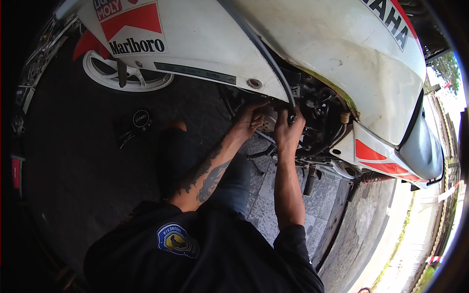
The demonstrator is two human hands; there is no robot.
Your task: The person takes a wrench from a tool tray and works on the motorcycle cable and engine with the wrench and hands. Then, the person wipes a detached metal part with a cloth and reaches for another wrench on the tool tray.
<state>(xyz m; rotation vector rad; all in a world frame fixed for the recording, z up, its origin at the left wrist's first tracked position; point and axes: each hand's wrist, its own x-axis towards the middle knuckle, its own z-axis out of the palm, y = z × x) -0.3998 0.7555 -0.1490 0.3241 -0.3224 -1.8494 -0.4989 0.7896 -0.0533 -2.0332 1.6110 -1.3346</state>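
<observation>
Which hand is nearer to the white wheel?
Left. The left hand is near the lower edge of the white panel, right of the wheel in the picture; the right hand is farther right, by the panel's rear corner.

Two hands (288, 128), one white motorcycle (376, 93)

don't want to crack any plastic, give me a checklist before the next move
1. Hand protection: not ok, bare left hand and bare right hand.
2. What each hand grips: cannot tell, hidden from view.
3. White plastic side fairing clear of hands: not ok, both are right at its lower edge.
4. Fairing fully fastened: cannot tell.
5. Round black YAMAHA-marked part apart from both hands: ok.
</observation>
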